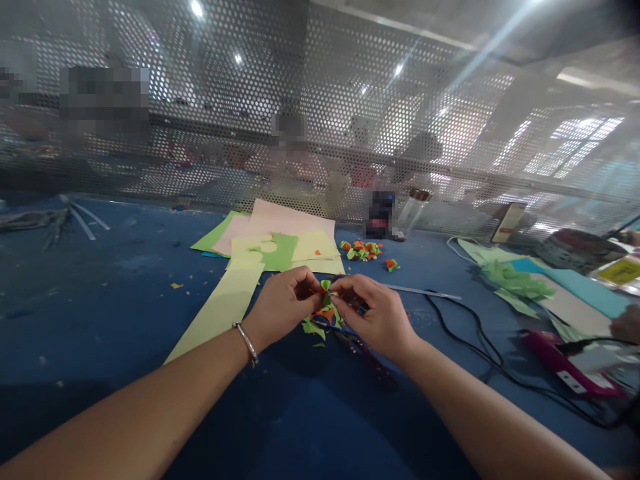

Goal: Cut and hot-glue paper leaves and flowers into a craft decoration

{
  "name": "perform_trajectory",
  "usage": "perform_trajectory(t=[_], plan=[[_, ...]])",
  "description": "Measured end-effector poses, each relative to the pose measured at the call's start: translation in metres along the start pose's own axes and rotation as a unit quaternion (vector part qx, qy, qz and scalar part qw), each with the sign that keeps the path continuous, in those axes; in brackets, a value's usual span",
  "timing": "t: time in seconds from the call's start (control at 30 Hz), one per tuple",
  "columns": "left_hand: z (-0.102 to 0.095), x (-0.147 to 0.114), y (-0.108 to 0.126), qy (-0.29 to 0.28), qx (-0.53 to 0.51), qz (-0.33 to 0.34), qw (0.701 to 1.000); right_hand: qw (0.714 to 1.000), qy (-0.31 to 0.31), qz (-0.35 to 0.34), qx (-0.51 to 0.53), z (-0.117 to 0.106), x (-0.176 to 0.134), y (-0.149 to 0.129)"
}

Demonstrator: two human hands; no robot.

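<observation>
Between my two hands is a small green and orange paper flower [326,285], pinched from both sides. My left hand [287,298], with a silver bracelet on its wrist, holds it from the left with thumb and forefinger. From the right, my right hand [375,313] grips it in the same way. Green and orange paper scraps [315,328] lie on the table just beneath. Scissors [357,343] rest partly under my right hand. Farther off sits a heap of small orange and green paper flowers [361,250], with a single one [391,265] apart from it.
Coloured paper sheets [295,212], one green sheet with cut-outs, lie ahead on the blue table [125,287]. A glass bottle [414,212] stands by the perforated metal screen [210,120]. Black cable [480,327] runs to a purple power strip [555,363] at right, near another person's hand [627,325].
</observation>
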State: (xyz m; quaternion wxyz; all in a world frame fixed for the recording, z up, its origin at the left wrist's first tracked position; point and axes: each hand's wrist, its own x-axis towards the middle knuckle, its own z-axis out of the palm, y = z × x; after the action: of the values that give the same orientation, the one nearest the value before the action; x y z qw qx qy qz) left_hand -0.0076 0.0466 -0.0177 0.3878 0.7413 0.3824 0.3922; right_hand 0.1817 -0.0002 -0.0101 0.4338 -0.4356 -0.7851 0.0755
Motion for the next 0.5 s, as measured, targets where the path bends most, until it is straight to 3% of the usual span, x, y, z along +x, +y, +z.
perform_trajectory(t=[0.5], plan=[[0.0006, -0.0014, -0.0039, 0.012, 0.025, 0.007, 1.0, 1.0, 0.005, 0.01, -0.001, 0.0001, 0.0009, -0.0003]])
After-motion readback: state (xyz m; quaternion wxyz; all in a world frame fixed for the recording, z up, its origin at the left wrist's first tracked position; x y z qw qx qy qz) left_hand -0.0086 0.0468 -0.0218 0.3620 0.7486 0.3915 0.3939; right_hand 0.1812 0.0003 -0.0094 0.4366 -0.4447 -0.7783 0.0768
